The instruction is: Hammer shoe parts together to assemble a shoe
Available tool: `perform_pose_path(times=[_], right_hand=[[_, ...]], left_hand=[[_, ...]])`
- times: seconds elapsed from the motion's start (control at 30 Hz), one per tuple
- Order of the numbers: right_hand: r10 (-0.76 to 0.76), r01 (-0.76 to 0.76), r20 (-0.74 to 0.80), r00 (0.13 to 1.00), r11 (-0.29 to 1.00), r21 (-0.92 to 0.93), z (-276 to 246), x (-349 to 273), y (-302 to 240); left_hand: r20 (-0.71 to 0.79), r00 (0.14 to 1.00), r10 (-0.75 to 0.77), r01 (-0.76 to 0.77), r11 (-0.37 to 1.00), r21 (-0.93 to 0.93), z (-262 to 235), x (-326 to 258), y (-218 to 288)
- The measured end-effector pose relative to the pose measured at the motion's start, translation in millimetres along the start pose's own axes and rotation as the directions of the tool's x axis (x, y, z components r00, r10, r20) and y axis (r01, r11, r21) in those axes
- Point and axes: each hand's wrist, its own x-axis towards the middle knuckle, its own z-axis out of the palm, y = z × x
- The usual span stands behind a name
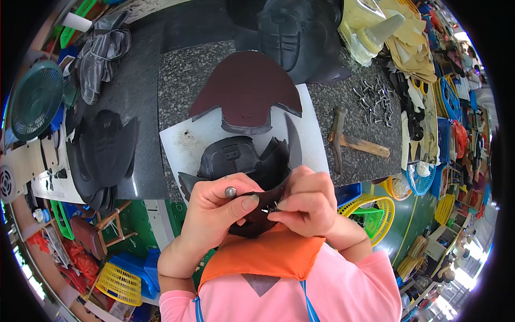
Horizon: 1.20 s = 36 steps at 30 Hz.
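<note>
I see my left hand and right hand both pinching a dark, curved leather piece above the desk edge; a small metal clip seems to sit between the fingertips.

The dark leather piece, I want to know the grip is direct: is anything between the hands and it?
Nothing visible. The left hand and right hand both pinch the dark leather piece directly. A small metal tool sits in the left hand above it, not between fingers and leather.
</note>
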Motion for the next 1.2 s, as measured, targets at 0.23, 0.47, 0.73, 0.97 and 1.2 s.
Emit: perform_pose_path(times=[0.23, 0.47, 0.73, 0.97, 1.2], right_hand=[[0.171, -0.173, 0.150, 0.974, 0.985, 0.003, -7, 11, -3], [0.036, -0.039, 0.039, 0.999, 0.995, 0.086, -2, 3, 12], [0.437, -0.414, 0.037, 0.899, 0.818, 0.399, -1, 1, 4], [0.379, -0.374, 0.004, 0.925, 0.910, 0.177, -7, 2, 8], [0.322, -0.396, -0.353, 0.879, 0.078, -0.915, -164, 7, 77]], left_hand=[[-0.022, 0.998, 0.067, -0.067, 0.998, -0.006, 0, 6, -6], [-0.024, 1.000, 0.002, -0.006, 0.982, -0.187, 4, 11, -10], [-0.028, 0.999, -0.025, 0.016, 0.962, -0.274, 5, 11, -17], [-0.132, 0.991, 0.003, -0.009, 0.999, -0.040, 26, 18, -7], [-0.156, 0.972, -0.175, 0.157, 0.980, -0.125, 5, 20, 4]])
